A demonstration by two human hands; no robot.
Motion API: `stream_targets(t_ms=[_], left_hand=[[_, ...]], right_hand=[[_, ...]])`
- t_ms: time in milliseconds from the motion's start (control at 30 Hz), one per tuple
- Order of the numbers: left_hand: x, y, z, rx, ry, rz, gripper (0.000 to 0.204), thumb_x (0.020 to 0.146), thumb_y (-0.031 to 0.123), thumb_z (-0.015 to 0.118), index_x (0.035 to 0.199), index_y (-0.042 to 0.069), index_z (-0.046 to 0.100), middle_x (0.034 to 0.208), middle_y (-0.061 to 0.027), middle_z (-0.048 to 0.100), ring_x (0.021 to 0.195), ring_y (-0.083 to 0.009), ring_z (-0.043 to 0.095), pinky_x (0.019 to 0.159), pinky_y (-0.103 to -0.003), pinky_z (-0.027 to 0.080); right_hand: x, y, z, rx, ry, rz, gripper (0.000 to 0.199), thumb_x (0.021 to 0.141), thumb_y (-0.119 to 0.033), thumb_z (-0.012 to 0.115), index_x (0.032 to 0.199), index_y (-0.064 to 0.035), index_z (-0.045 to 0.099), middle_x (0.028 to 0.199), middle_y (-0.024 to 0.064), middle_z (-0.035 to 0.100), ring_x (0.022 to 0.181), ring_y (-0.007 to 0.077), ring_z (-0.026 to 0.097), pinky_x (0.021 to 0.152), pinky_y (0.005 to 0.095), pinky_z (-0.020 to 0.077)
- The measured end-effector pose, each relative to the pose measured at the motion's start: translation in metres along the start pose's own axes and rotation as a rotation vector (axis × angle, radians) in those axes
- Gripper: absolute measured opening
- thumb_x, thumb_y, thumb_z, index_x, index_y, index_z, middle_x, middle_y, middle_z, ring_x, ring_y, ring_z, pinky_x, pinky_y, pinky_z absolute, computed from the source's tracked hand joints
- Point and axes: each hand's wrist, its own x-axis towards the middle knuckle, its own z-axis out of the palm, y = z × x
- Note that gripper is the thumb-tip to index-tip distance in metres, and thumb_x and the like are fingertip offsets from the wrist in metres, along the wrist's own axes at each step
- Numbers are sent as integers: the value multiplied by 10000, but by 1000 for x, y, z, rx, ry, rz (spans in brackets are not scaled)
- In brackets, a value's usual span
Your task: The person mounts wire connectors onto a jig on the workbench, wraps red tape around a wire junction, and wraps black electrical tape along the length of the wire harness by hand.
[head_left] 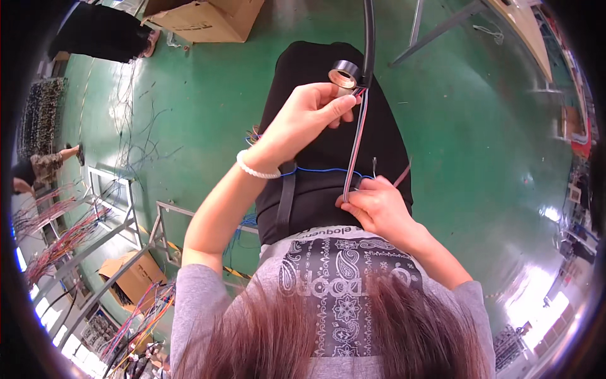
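My left hand (319,107) is closed, thumb and fingers pinching a bundle of thin wires (357,142) where it leaves a thick black cable sleeve (369,41). Against those fingers and the sleeve's end sits a roll of black tape (346,66); whether the fingers also grip it cannot be made out. Lower down, close to my waist, my right hand (379,205) has its fingers closed on the same wires, which run straight between both hands. A thin blue wire (322,169) crosses my lap toward the right hand. Part of the right fingers' grip is hidden.
Metal frames (129,202) hung with red wires (57,252) stand at left. Cardboard boxes (218,22) lie on the green floor (214,101), with loose wires (136,120) scattered at left. A table (521,31) stands far right. Other people are partly visible at left.
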Motion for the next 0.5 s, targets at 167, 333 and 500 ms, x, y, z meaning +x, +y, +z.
stream_targets(t_ms=[167,333,500], left_hand=[[-11,-8,23,71,294,81,230,995,179,525,943,-29,607,691,-9,562,614,-97,502,577,-266,412],[-20,6,21,424,375,98,145,966,122,526,1004,-12,565,763,-179,638,704,-339,650,617,-380,488],[-33,33,-3,460,273,136,157,982,92,519,1084,0,595,740,-79,614,611,-134,560,569,-272,440]], right_hand=[[27,0,-42,531,-251,196,406,873,-199,680,1221,-16,579,972,97,653,955,209,623,915,402,463],[92,-1,-67,1000,-160,488,265,1001,-245,527,918,5,560,737,6,587,694,83,591,648,251,506],[88,12,-58,491,208,132,359,1024,-269,486,764,-29,548,624,-35,444,557,50,374,502,242,302]])
